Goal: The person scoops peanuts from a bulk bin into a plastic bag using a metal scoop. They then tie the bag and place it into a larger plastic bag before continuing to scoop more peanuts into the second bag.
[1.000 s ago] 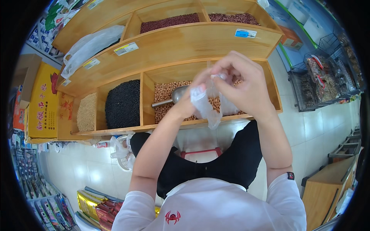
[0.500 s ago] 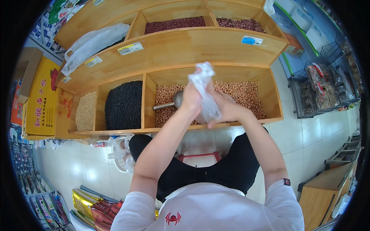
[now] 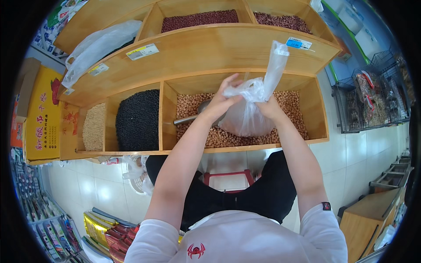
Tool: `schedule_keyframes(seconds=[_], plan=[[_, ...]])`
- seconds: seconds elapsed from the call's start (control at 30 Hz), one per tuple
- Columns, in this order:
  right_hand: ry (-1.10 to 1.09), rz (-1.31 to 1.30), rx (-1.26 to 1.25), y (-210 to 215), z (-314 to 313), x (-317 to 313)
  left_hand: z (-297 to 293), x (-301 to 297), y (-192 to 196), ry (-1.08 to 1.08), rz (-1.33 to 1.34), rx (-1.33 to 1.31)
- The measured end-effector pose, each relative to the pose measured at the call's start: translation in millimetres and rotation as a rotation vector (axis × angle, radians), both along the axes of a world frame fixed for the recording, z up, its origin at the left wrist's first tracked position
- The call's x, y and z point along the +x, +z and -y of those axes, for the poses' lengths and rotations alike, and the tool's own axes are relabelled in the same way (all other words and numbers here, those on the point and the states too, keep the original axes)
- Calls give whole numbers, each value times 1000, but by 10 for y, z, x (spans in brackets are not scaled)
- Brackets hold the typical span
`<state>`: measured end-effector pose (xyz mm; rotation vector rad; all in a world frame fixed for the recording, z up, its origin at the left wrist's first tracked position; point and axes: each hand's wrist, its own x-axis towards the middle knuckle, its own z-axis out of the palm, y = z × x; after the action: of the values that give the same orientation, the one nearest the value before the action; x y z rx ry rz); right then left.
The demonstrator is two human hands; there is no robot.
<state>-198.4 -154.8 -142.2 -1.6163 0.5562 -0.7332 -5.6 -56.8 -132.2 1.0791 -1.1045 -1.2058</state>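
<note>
Clear bag opened out over the tan beans

The tiered wooden stand (image 3: 197, 46) fills most of what I have in front of me, and its bins look just as they did a second ago. In its widest front compartment lie the tan beans (image 3: 298, 116), with the black beans (image 3: 138, 120) behind a divider to their left. The plastic bag (image 3: 247, 122) is what has changed: a second ago I had it as a crumpled wad at the fingers, half a second ago as a narrow bunch between the palms. Now its body is puffed wide over the tan beans, and a long strip of it stands up, leaning right. I cannot tell whether its underside touches them. The hands have moved further apart, one to each side of the bag. I see the left hand (image 3: 221, 101) with thumb and fingers parted around the bag's gathered edge; whether they pinch it, I cannot tell. The right hand (image 3: 268, 109) is against the other side, its fingers hidden by film, so I can't judge that grip either. The metal scoop (image 3: 185, 119) lies where it did, handle pointing left, its bowl partly covered by the left hand
</note>
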Motion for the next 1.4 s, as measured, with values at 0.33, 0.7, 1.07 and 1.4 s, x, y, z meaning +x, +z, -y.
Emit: schedule_keyframes(seconds=[0.33,0.7,1.07,1.4], plan=[[-166,78,221,80,-181,85,-64,-404,-176,-179,412,-9],[15,114,133,72,-236,15,-4,-361,-403,56,413,52],[-159,-305,-392,271,-94,85,77,-140,-108,430,-9,-14],[153,-403,-61,224,-198,118,69,-218,-275,311,31,88]])
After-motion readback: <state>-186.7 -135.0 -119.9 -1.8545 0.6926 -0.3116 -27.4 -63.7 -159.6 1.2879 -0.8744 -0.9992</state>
